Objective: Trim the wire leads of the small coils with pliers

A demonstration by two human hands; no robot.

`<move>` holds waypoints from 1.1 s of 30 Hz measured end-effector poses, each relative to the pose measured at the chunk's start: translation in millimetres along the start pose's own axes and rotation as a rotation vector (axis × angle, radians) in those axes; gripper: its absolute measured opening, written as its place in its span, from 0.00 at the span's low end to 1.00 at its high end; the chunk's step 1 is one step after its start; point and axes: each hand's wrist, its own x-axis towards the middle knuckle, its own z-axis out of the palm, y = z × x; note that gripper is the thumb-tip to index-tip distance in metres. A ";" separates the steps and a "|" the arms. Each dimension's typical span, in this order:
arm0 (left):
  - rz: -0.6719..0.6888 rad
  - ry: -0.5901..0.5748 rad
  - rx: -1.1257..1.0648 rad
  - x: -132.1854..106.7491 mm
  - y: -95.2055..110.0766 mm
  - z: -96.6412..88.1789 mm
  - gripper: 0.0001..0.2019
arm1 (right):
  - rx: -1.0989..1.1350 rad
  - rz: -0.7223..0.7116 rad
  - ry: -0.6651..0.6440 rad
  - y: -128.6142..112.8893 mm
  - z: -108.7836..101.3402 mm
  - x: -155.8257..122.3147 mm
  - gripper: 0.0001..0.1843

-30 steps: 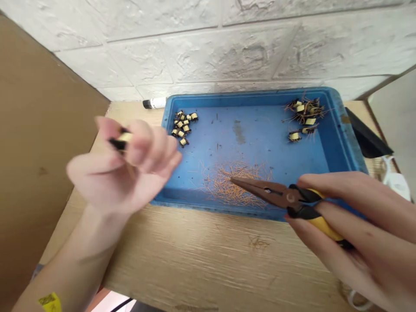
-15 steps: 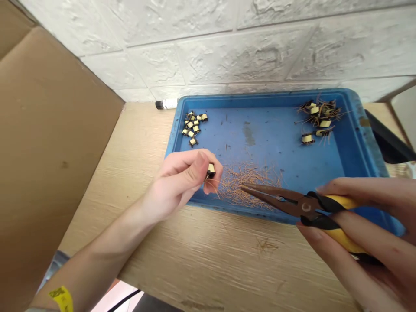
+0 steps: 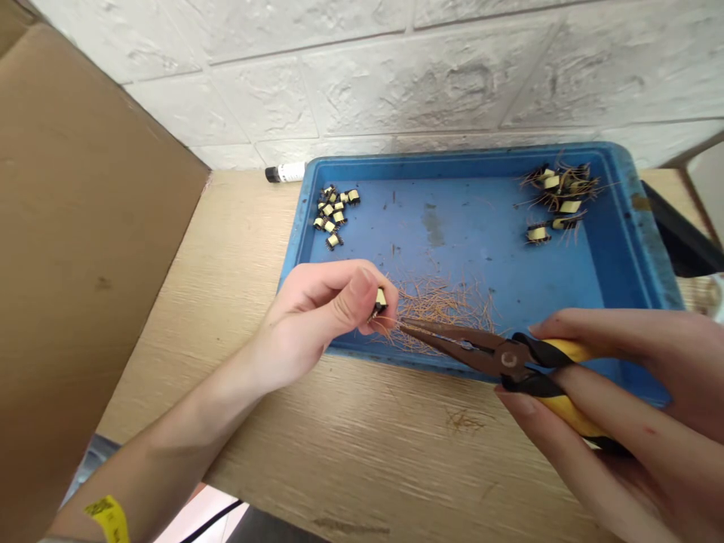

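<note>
Between thumb and fingers my left hand (image 3: pixel 333 305) pinches a small transformer (image 3: pixel 381 299) with a yellow-wrapped body, black ends and thin copper wires sticking out. Long-nose pliers (image 3: pixel 512 359) with rusty jaws and yellow-black handles are in my right hand (image 3: pixel 633 400). The jaw tips are slightly apart, right beside the wires at the transformer; whether they touch the wires I cannot tell. Under both, a heap of loose copper wire pieces (image 3: pixel 446 302) lies in the blue tray (image 3: pixel 464 162).
Several transformers (image 3: pixel 333 213) with short pins sit at the tray's left. Several with long wires (image 3: pixel 566 192) are piled at its back right. A white marker (image 3: pixel 286 173) lies beside the tray. Wire scraps (image 3: pixel 464 420) are on the table. A cardboard box (image 3: pixel 96 211) stands left, a brick wall (image 3: pixel 390 90) behind.
The pliers in my right hand have moved left to the transformer's wires. My left hand has shifted slightly right with the transformer. The view has moved slightly.
</note>
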 end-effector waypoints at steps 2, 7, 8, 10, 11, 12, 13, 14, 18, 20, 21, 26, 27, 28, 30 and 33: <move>0.001 -0.002 0.007 0.6 -0.2 0.3 0.21 | 0.008 -0.015 -0.008 0.5 0.0 0.4 0.06; -0.009 -0.014 0.004 0.5 -0.6 0.4 0.22 | 0.010 0.002 0.001 0.7 2.2 0.1 0.06; -0.015 -0.014 0.007 0.3 -0.4 0.4 0.22 | 0.005 0.004 0.000 0.5 2.6 0.0 0.06; -0.023 -0.010 0.013 -0.2 0.2 0.4 0.22 | -0.007 -0.011 -0.003 -0.3 3.2 0.4 0.06; -0.027 -0.006 0.015 -0.4 0.5 0.4 0.22 | -0.012 -0.019 -0.006 -0.9 3.2 0.9 0.06; -0.030 -0.003 0.016 -0.5 0.8 0.5 0.22 | -0.012 -0.029 -0.003 -1.6 3.1 1.7 0.07; -0.033 -0.001 0.015 -0.4 1.0 0.6 0.22 | -0.009 -0.040 -0.001 -2.3 2.8 2.8 0.07; -0.038 0.001 0.012 -0.2 1.0 0.7 0.22 | -0.007 -0.038 -0.001 -3.1 2.5 4.1 0.08; -0.045 -0.006 -0.014 1.4 0.5 0.4 0.19 | -0.011 -0.044 -0.040 -4.4 1.2 8.4 0.09; -0.042 -0.019 -0.024 1.9 0.8 -0.2 0.20 | -0.009 -0.076 -0.044 -3.5 0.9 8.9 0.09; -0.046 -0.022 -0.029 2.1 1.1 -0.5 0.20 | -0.001 -0.093 -0.046 -3.0 0.8 8.8 0.10; -0.088 -0.020 -0.080 2.5 3.9 -0.8 0.22 | 0.057 -0.089 -0.063 -2.1 -0.3 7.7 0.13; -0.096 -0.019 -0.094 2.4 4.2 -0.4 0.22 | 0.065 -0.096 -0.063 -2.5 -0.5 7.7 0.13; -0.106 -0.017 -0.114 2.3 4.4 0.3 0.22 | 0.072 -0.099 -0.065 -3.1 -0.7 7.6 0.13; -0.135 -0.003 -0.167 1.8 4.8 2.6 0.22 | 0.078 -0.085 -0.086 -4.8 -0.9 7.1 0.10; -0.192 0.028 -0.251 0.6 6.2 7.6 0.22 | 0.056 -0.046 -0.078 -7.8 -1.6 5.2 0.09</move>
